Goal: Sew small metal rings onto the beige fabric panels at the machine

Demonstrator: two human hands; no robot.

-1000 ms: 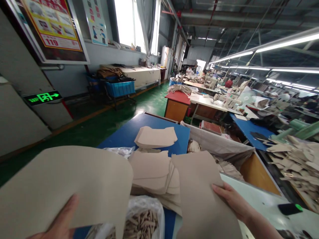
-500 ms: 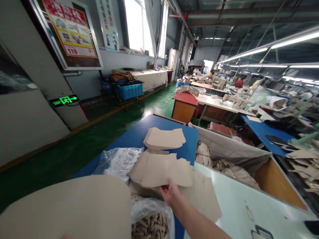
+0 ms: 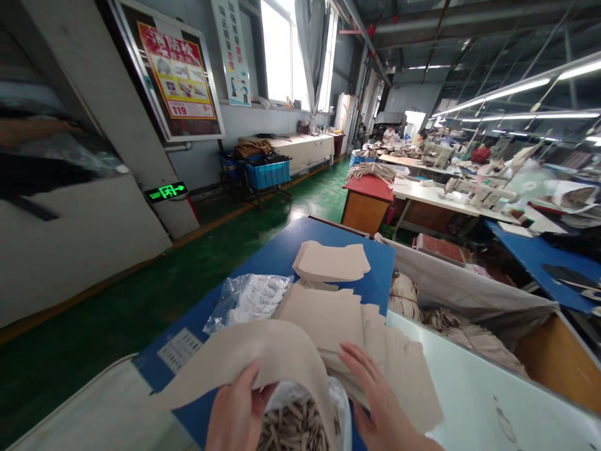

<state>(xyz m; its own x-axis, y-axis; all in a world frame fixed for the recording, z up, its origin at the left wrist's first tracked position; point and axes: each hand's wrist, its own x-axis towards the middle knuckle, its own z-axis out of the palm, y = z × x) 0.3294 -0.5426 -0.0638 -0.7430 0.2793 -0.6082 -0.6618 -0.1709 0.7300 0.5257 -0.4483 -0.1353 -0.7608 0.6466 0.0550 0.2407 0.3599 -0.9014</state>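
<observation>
My left hand point(image 3: 235, 410) grips a large beige cut piece of cloth-like sheet point(image 3: 267, 344) between thumb and fingers; the piece arches over and its right side hangs down. My right hand point(image 3: 385, 404) has its fingers spread at the near edge of a stack of beige cut pieces point(image 3: 323, 313); whether the fingertips touch the stack I cannot tell. More beige pieces point(image 3: 408, 376) lie fanned out to the right of that stack. Beneath my hands is a plastic-lined container point(image 3: 345, 413) full of short beige strips point(image 3: 293, 429).
Farther along the blue tabletop point(image 3: 277, 241) lie another beige stack point(image 3: 331, 260) and a clear bag of white items point(image 3: 260, 297). On the right, a cloth-lined bin point(image 3: 469, 291) holds bundled pieces. Sewing machines point(image 3: 488, 191) stand beyond, and a green floor aisle point(image 3: 201, 269) runs along the left.
The beige piece at left has moved right and now bends in my left hand. My right hand has let go of the stack's top piece and opened. The view has swung left.
</observation>
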